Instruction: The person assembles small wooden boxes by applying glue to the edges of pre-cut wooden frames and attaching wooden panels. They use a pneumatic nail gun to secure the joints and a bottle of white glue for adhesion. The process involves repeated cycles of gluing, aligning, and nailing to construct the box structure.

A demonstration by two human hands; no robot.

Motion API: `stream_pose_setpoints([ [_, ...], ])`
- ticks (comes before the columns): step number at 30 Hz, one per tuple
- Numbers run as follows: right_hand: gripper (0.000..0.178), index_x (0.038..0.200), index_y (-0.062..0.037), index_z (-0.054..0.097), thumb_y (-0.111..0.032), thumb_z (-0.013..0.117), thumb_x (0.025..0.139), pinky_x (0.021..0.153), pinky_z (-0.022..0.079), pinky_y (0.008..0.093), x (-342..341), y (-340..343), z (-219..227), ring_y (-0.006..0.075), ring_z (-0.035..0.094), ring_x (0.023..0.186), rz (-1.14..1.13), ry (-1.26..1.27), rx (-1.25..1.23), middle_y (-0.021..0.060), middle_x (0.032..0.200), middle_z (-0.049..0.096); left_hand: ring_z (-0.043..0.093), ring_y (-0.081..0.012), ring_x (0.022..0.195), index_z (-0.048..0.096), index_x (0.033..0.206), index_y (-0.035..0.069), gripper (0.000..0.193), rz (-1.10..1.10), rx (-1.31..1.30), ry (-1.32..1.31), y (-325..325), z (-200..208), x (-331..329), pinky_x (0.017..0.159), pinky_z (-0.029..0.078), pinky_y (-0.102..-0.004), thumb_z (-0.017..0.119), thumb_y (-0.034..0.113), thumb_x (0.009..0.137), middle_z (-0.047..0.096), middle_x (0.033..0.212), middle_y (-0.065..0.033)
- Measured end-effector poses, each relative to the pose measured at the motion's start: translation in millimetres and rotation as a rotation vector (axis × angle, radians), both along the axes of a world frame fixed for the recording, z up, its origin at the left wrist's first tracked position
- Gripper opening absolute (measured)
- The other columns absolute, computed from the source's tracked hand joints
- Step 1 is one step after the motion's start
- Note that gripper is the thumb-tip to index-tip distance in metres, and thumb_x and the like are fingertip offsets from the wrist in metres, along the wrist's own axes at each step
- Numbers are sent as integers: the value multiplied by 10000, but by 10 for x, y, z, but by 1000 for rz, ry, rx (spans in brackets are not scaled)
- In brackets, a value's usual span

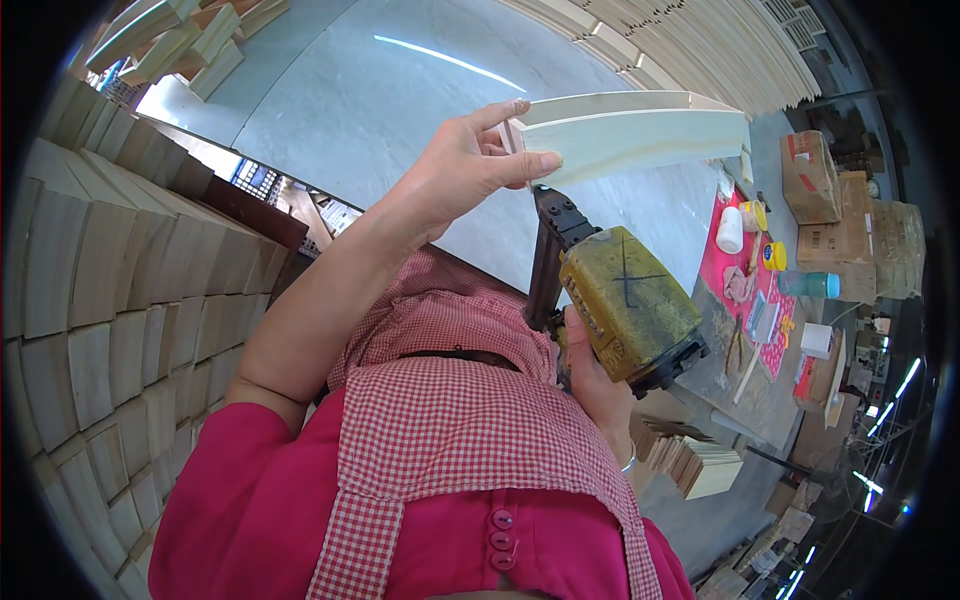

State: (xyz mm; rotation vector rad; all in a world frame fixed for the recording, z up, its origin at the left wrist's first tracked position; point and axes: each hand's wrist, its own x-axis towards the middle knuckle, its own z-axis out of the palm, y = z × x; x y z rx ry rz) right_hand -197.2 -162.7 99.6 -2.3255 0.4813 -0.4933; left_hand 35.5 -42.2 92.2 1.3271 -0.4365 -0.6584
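Observation:
With thumb and fingers, my left hand grips the near left corner of a pale wooden box frame, which stands on edge over the table. My right hand is wrapped round the handle of a nail gun with a worn yellow body and a dark nose. The gun's tip meets or nearly meets the lower edge of that frame corner, just below my left thumb. The gun body hides part of my right hand's fingers, so I cannot tell where they sit on the trigger.
Stacked wooden blocks rise on the left. Long thin boards lie at the back right, and wooden pieces at the back left. A pink cloth on the right bears a white bottle and jars. Cardboard boxes stand beyond.

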Motion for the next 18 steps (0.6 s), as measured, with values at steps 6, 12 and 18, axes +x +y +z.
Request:
stream_pose_setpoints([
  [6, 353, 1204, -50, 693, -233, 761, 910, 931, 518, 379, -45, -4, -14, 258, 677, 1074, -27, 77, 25, 113, 1181, 703, 656, -256, 1025, 393, 1495, -122, 929, 27, 6, -43, -32, 11, -30, 897, 552, -368, 853, 345, 836, 625, 1201, -307],
  [12, 304, 1115, -40, 732, -206, 794, 868, 843, 563, 367, -58, 9, -77, 271, 727, 976, -62, 76, -74, 101, 1082, 744, 657, -217, 949, 386, 1493, -134, 941, 44, 8, -63, -28, -60, -13, 861, 549, -348, 859, 341, 833, 659, 1144, -260],
  [18, 414, 1324, -54, 647, -233, 715, 956, 1010, 497, 363, -176, -138, 62, 252, 652, 1199, -1, 213, 83, 131, 1294, 679, 619, -170, 864, 384, 1529, -68, 925, 4, 257, -288, 83, 170, 282, 793, 531, -318, 838, 344, 836, 678, 1080, -168],
])
